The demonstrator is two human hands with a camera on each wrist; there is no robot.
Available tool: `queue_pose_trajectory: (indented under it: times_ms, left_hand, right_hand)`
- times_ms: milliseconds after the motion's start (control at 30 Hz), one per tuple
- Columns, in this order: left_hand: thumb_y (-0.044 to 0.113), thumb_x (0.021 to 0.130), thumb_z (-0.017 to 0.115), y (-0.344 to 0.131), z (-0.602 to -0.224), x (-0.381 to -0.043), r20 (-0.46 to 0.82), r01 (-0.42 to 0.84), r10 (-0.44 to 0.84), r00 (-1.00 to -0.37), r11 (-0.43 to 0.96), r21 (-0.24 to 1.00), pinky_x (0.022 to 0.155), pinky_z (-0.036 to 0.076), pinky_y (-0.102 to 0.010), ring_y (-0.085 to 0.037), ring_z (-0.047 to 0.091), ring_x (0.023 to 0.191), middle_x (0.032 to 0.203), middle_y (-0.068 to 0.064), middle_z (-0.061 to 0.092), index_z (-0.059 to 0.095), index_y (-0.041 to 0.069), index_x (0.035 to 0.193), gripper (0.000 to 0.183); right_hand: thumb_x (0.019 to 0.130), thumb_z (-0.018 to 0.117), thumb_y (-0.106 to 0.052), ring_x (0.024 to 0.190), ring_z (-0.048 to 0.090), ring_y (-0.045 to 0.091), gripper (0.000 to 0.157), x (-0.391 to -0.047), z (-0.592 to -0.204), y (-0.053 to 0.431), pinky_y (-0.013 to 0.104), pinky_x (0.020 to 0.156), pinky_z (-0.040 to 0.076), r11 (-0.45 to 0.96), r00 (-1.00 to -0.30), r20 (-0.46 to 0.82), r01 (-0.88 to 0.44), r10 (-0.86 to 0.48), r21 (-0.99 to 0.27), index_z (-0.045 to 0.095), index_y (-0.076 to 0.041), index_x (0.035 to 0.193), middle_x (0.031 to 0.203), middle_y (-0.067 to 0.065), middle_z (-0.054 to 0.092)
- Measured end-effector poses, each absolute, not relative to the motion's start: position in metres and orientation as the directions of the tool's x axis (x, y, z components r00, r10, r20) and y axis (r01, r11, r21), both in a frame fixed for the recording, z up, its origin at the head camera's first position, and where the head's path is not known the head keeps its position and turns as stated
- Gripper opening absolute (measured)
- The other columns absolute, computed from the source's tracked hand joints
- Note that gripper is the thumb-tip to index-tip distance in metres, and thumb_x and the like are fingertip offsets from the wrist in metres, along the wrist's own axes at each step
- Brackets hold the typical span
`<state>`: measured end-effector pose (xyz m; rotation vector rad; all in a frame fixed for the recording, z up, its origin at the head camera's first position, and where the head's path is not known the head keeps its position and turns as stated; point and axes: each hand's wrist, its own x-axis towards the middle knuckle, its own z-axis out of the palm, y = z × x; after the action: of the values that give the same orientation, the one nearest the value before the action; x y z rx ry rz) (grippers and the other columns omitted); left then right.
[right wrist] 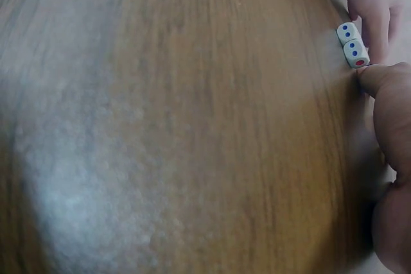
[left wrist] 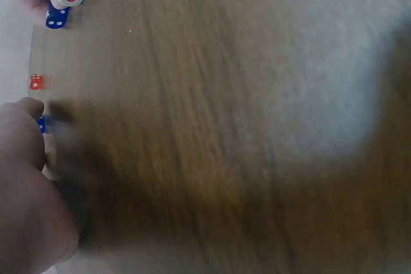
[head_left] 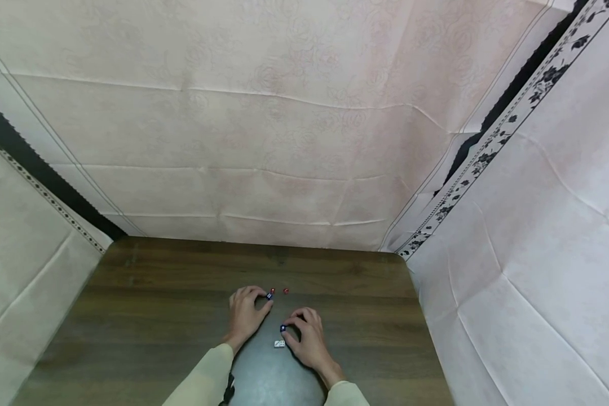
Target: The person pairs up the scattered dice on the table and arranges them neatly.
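My left hand (head_left: 246, 314) pinches a small blue die (head_left: 269, 295) between thumb and forefinger, low over the tabletop. In the left wrist view part of that blue die (left wrist: 42, 124) shows past the fingertips. Just beyond it lies a red die (head_left: 272, 290), and a second red die (head_left: 286, 291) sits a little to the right. Closer to me, my right hand (head_left: 308, 338) holds another blue die (head_left: 282, 327) at its thumb and fingertips. Two white dice (head_left: 279, 344) stand side by side below that hand's thumb; in the right wrist view the white dice (right wrist: 353, 46) hide its blue die.
The dark wooden table (head_left: 157, 316) spreads under both arms, its far edge meeting a pale patterned cloth (head_left: 284, 141). More white cloth (head_left: 528, 270) hangs along the right side, and another sheet (head_left: 25, 270) along the left.
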<state>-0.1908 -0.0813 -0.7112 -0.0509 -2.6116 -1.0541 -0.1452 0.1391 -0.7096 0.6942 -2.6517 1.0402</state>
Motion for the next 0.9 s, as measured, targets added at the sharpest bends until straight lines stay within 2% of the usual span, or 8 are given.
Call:
queue_pose_trajectory:
  times_ms: [200,433,900]
  left_hand:
    - [0.023,0.093,0.096,-0.0804,-0.7137,-0.1917,0.274,0.126,-0.100,-0.957,0.705,0.698,0.116,0.038,-0.066,-0.040,0.066,0.123,0.121,-0.011,0.078,0.084,0.010,0.106,0.022]
    - [0.021,0.092,0.096,-0.0784,-0.7141,-0.1925,0.316,0.152,-0.105,-0.943,0.709,0.689,0.110,0.039,-0.068,-0.041,0.066,0.119,0.118,-0.011,0.078,0.085,0.009,0.104,0.020]
    - [0.022,0.095,0.093,-0.0792,-0.7174,-0.1933,0.314,0.154,-0.098,-0.944,0.712,0.685,0.114,0.038,-0.067,-0.040,0.065,0.121,0.120,-0.012,0.077,0.085,0.010,0.104,0.017]
  right_hand:
    - [0.094,0.093,-0.019,0.128,0.060,0.027,0.017,-0.1446,-0.7090,0.1389,0.053,0.112,0.045,0.644,-0.865,0.359,-0.501,-0.350,-0.579,0.085,-0.020,0.109,0.124,0.004,0.072]
    - [0.095,0.093,-0.019,0.129,0.059,0.025,0.017,-0.1440,-0.7086,0.1385,0.053,0.113,0.045,0.650,-0.874,0.343,-0.485,-0.343,-0.585,0.084,-0.020,0.109,0.124,0.003,0.071]
    - [0.094,0.094,-0.019,0.129,0.059,0.024,0.017,-0.1446,-0.7097,0.1388,0.054,0.113,0.045,0.653,-0.872,0.348,-0.489,-0.344,-0.579,0.084,-0.021,0.109,0.124,0.002,0.071]
